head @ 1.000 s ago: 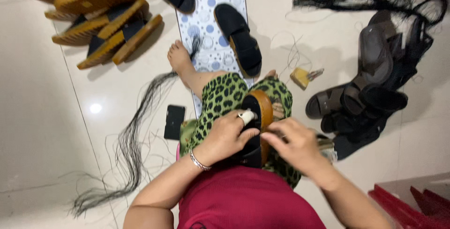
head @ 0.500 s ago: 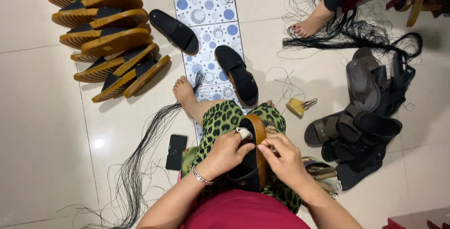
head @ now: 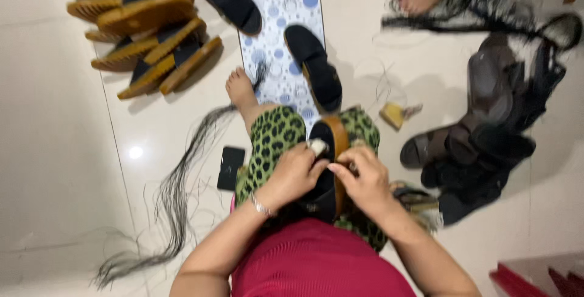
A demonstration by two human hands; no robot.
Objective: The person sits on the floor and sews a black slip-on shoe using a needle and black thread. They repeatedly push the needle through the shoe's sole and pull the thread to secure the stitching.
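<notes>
Change: hands sit as they did half a second ago; only the view shifts.
Left hand [head: 295,172]: grips sandal [head: 328,169] on lap.
Right hand [head: 365,178]: pinches its edge.

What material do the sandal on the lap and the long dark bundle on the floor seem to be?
Sandal: seemingly matte black rubber or leather upper on a tan sole, rubber or wood; blur leaves this open. Dark bundle: thin loose strands, probably thread or synthetic fibre, slightly glossy, fanning over the tiles.

Pale tiled floor [head: 55,151] with stacked sandals [head: 146,35], dotted mat [head: 283,5], black threads [head: 176,199].
</notes>
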